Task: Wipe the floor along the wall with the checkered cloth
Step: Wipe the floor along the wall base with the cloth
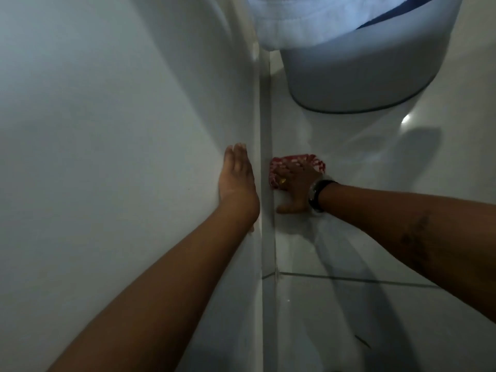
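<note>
A red-and-white checkered cloth [295,161] lies bunched on the glossy white tile floor [349,237], right against the skirting [267,183] at the foot of the wall. My right hand [294,187] presses flat on top of it, fingers spread over the cloth, thumb on the tile nearer me; it wears a ring and a dark wrist strap. My left hand [237,181] rests flat against the white wall [120,130], fingers together and pointing away from me, holding nothing.
A large pale round tub [357,71] with white fabric [295,20] hanging over its rim stands on the floor just beyond the cloth, close to the wall. A dark grout line [349,279] crosses the tiles nearer me. A small dark speck [362,341] lies on the floor.
</note>
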Motion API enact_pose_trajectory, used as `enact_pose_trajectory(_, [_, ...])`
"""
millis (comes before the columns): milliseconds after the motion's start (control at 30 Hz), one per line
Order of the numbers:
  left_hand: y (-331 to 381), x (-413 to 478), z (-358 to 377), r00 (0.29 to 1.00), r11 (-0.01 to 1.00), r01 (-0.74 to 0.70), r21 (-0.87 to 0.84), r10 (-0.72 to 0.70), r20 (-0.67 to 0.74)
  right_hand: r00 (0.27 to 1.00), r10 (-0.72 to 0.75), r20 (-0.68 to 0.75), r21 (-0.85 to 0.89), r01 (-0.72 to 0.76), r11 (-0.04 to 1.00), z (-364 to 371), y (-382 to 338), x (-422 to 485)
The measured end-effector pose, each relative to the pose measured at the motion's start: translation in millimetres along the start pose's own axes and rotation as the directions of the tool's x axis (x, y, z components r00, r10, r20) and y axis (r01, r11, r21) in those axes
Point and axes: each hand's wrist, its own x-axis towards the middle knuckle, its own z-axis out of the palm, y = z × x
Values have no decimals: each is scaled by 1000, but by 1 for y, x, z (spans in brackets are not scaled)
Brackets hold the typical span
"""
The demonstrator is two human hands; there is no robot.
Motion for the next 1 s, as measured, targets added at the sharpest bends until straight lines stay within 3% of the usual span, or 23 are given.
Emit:
enact_pose_trajectory(133, [2,1,-5,998,1000,8,5,-8,60,991,-127,39,71,124,990,57,-45,-68])
enact_pose_trajectory(233, [2,3,-5,999,1000,11,-2,-11,51,964,-243,112,22,242,970,88,-75,-101])
enact_pose_trajectory(433, [9,6,0,998,1000,25,-13,-24,58,889,-446,101,-99,455,885,66,-41,-87])
enact_pose_trajectory(600, [12,14,3,998,999,29,-35,-27,59,847,-526,77,-148,531,834,50,-26,-70])
enact_pose_trajectory(700, [12,16,4,998,999,23,-33,-21,63,901,-431,-46,-188,416,890,33,-5,-52])
enact_pose_trajectory(800, [12,15,-1,994,998,20,-60,-14,105,956,-293,-10,-289,277,916,4,20,-15])
enact_pose_trajectory(900, [11,15,-4,990,999,25,-39,-20,138,995,-59,-86,-205,40,978,-12,27,16])
enact_pose_trajectory(1000, [7,16,-4,993,998,-19,-66,26,115,998,50,-47,-132,-56,990,-7,16,24])
